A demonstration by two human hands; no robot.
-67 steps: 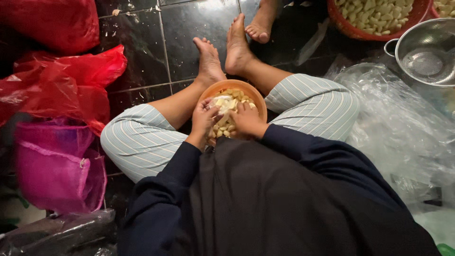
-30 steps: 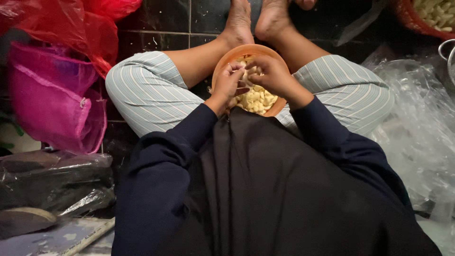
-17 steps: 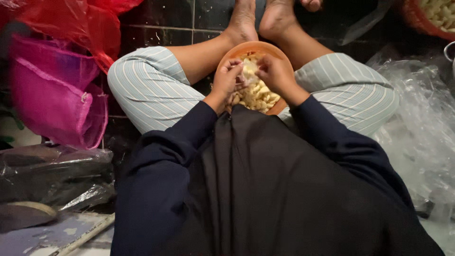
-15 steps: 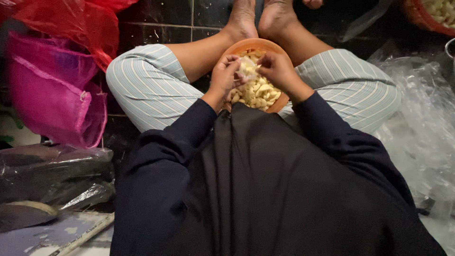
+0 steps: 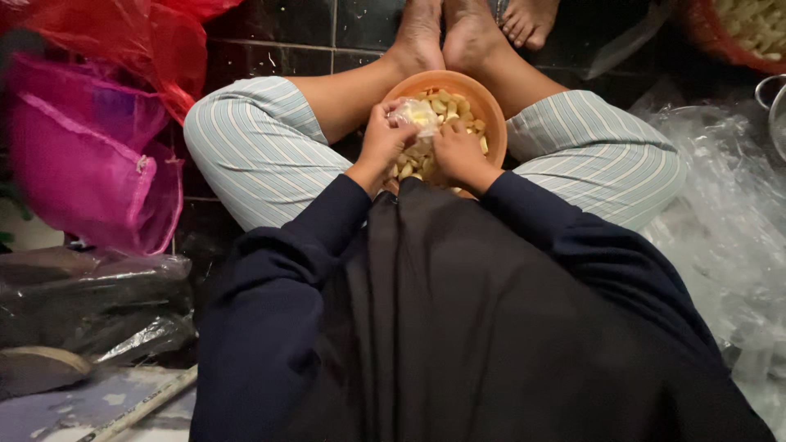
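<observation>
An orange bowl (image 5: 483, 94) full of pale peeled cloves (image 5: 453, 107) rests between my crossed legs on the dark tiled floor. My left hand (image 5: 383, 139) is closed on a small clear plastic bag (image 5: 413, 112) of cloves held over the bowl. My right hand (image 5: 458, 154) sits in the bowl on the cloves, fingers curled beside the bag; whether it grips anything I cannot tell.
Red mesh sacks (image 5: 106, 33) and a magenta sack (image 5: 74, 155) lie at the left. Crumpled clear plastic (image 5: 729, 205) covers the floor at right, with a metal pot (image 5: 774, 102) and a red basket of cloves (image 5: 749, 24). Another person's foot (image 5: 528, 18) is at the top.
The view has tilted down and closer to the bowl. Both hands stayed at the bowl; the left hand now holds the small bag up over the cloves.
</observation>
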